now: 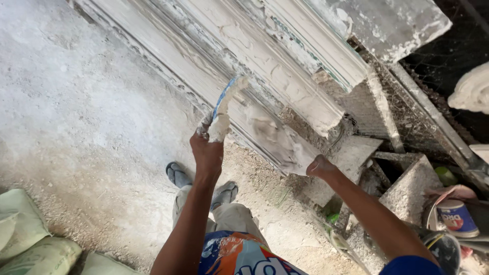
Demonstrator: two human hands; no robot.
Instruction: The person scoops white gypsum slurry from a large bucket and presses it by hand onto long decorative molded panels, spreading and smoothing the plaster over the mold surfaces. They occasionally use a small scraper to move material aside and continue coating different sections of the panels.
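A long white plaster moulding (pixel 265 66) runs slantwise above both hands. The right hand (pixel 320 166) presses wet plaster (pixel 277 140) against its lower edge; whether that grip is closed cannot be told. The left hand (pixel 206 150) clasps a plaster-caked blue trowel (pixel 226 104), blade touching the moulding.
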